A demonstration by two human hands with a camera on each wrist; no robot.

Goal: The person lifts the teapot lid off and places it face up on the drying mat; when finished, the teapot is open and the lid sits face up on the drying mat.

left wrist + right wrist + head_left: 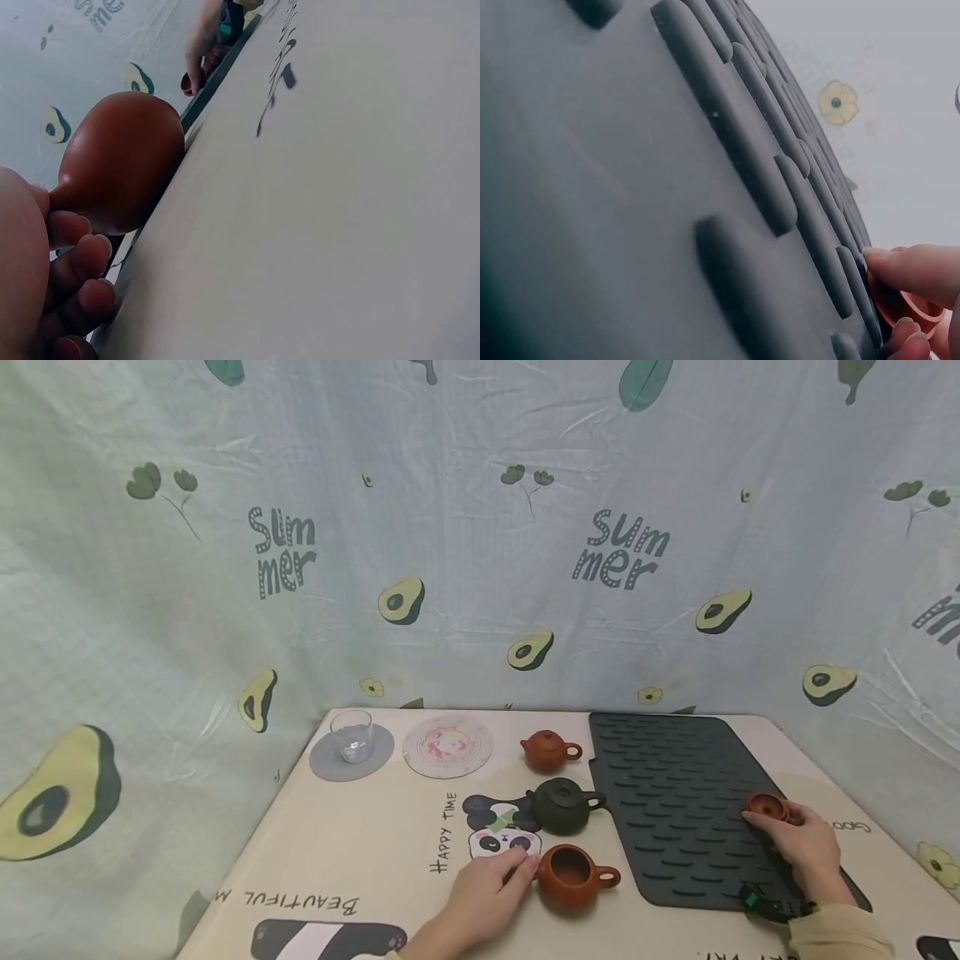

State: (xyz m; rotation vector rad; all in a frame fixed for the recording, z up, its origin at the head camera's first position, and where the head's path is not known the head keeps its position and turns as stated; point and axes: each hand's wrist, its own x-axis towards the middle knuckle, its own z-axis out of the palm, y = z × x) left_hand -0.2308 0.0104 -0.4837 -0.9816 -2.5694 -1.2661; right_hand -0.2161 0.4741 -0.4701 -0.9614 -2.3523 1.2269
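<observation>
A reddish-brown clay teapot [570, 889] stands lidless at the front of the table, its dark opening facing up and its loop handle to the right. My left hand [487, 893] pinches its short spout; in the left wrist view, thumb and fingers close round the spout beside the rounded body [124, 161]. Over the right part of a dark ridged drying mat [675, 810], my right hand [810, 847] holds a small reddish-brown teapot lid [767, 807] by its edge. The right wrist view shows the lid [907, 306] between thumb and fingers, close against the mat.
Behind the lidless teapot stand a dark lidded teapot [562, 807] and a smaller reddish-brown one [548, 751]. A glass cup [352, 737] sits on a grey round coaster [330, 762] at the back left, beside a pink-patterned round coaster [447, 747]. A printed curtain [465, 543] encloses the table.
</observation>
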